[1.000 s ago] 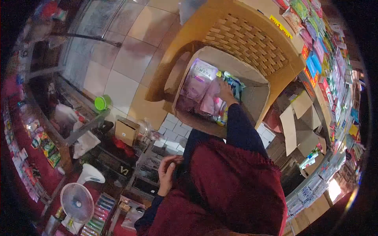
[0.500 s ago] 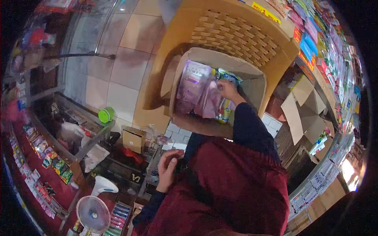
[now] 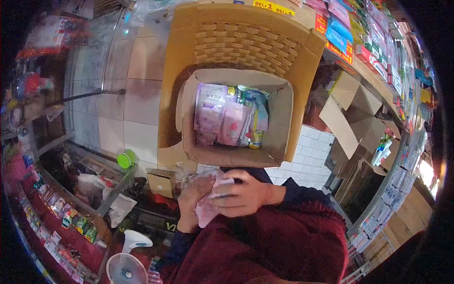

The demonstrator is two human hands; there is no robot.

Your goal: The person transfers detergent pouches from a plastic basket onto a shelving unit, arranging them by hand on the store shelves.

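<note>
Right hand point(image 3: 241, 195), which was down in the cardboard box point(image 3: 234, 154) a sec ago, has come out w/ a pink pouch point(image 3: 208, 208); fingers closed on it, left hand point(image 3: 194, 199) gripping too, just below the box. Packets left inside. Box sits on woven plastic chair point(image 3: 246, 42); tiled floor point(image 3: 137, 85) left of box, packed shop shelves point(image 3: 378, 42) to its right.

A small, crowded retail shop. Shelves point(image 3: 378, 42) to the right of an open cardboard box point(image 3: 235, 150) are packed with colourful packaged goods and price labels point(image 3: 273, 7). The box holds refill pouches point(image 3: 209, 110). Left of it, a display counter point(image 3: 71, 208) holds hanging sachets.
</note>
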